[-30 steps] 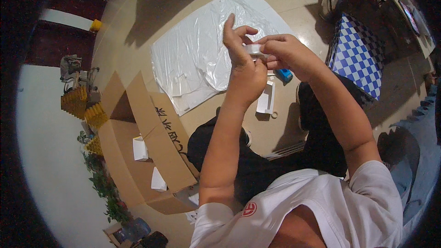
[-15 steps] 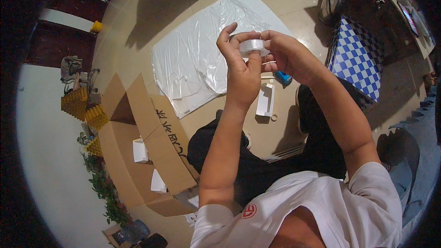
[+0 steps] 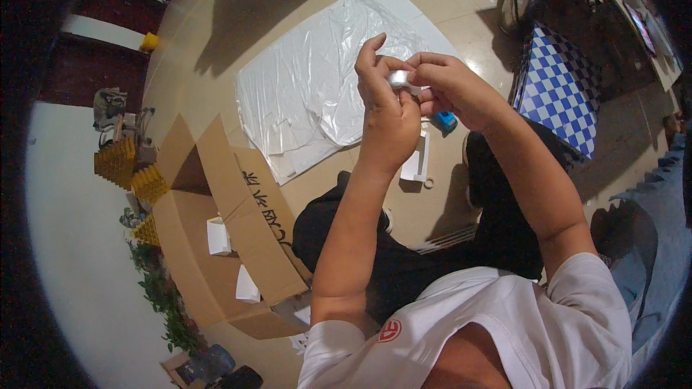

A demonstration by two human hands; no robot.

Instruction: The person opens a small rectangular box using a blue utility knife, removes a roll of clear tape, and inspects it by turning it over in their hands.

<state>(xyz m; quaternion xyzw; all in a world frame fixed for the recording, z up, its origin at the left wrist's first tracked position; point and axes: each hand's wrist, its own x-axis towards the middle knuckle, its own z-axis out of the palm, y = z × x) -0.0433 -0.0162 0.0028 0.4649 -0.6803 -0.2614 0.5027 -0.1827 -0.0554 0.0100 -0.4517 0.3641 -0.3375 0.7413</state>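
White tape roll [image 3: 398, 79] gripped between the left hand [image 3: 390, 117] and right hand [image 3: 465, 92].
Left fingers wrap it and right fingers pinch its right side, above the floor [image 3: 393, 205]; it is in hand, but no drawn-off strip can be made out, so unwinding looks undone. Its shiny band faces the wearer; round, it seems widest left to right. Beyond lies a plastic-covered white sheet [image 3: 303, 94].

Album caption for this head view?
Left hand holding a white roll, right hand touching it, open cardboard box at left.
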